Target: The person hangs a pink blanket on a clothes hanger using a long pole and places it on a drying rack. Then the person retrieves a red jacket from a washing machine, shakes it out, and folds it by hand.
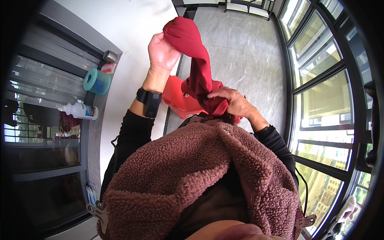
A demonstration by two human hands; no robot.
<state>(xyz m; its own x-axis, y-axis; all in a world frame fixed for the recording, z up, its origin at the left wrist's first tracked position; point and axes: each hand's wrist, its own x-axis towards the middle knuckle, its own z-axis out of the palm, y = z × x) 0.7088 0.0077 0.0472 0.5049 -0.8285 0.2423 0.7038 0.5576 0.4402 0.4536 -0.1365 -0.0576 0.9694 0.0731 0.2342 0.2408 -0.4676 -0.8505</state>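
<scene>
A dark red cloth garment stretches between my two hands, with a narrow, sleeve-like part running up to a gathered end. My left hand is raised palm up at that end. Cloth covers its fingers, and I cannot tell whether they are inside the fabric or behind it. Lower down, my right hand grips bunched folds of the same garment, its index finger extended along the cloth. A black device is strapped to my left wrist. Behind the garment stands a red plastic stool or chair, partly hidden.
To the left, a window ledge holds a white bottle, a teal cylindrical container and a metal cup. Grey tiles cover the floor. Black-framed windows line the right side. A wheeled rack stands at the far end.
</scene>
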